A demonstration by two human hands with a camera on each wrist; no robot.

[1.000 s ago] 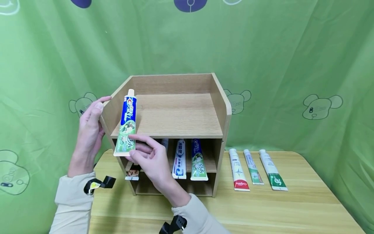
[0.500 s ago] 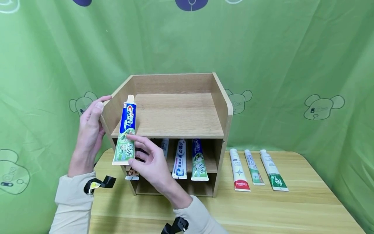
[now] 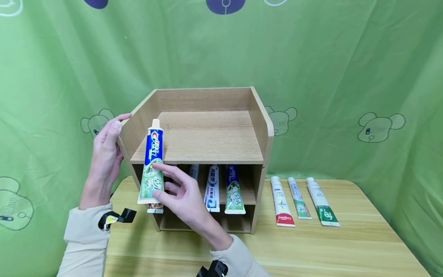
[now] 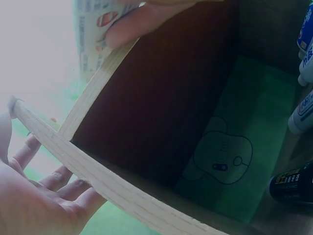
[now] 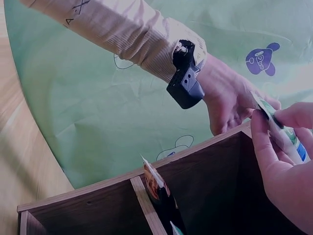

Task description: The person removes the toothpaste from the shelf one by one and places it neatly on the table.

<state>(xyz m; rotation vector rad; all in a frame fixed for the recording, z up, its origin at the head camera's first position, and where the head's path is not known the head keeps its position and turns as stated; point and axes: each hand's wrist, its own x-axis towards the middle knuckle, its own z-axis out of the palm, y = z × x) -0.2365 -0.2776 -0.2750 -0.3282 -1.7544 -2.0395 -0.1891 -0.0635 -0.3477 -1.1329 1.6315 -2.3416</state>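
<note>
My right hand (image 3: 188,198) pinches a blue and green Crest toothpaste tube (image 3: 150,181) near its flat end, cap up, in front of the left side of a wooden shelf unit (image 3: 211,138). In the right wrist view the thumb and fingers lie on opposite faces of the tube (image 5: 281,137). At the unit's left side panel, my left hand (image 3: 104,161) grips the edge; the left wrist view has the panel (image 4: 112,188) between thumb and fingers. Several tubes lie on the middle shelf, including a white-and-blue tube (image 3: 212,188) and another Crest tube (image 3: 235,192).
On the table (image 3: 311,246), right of the unit, lie a red-ended Colgate tube (image 3: 283,202), a slim green-ended tube (image 3: 299,198) and a larger green-ended tube (image 3: 323,202). A dark tube's brown end (image 3: 155,208) juts from the middle shelf. A green curtain (image 3: 328,77) hangs behind.
My right hand has lowered the Crest tube from above the top board's front edge, finally shifting slightly right. The left hand stays on the side panel.
</note>
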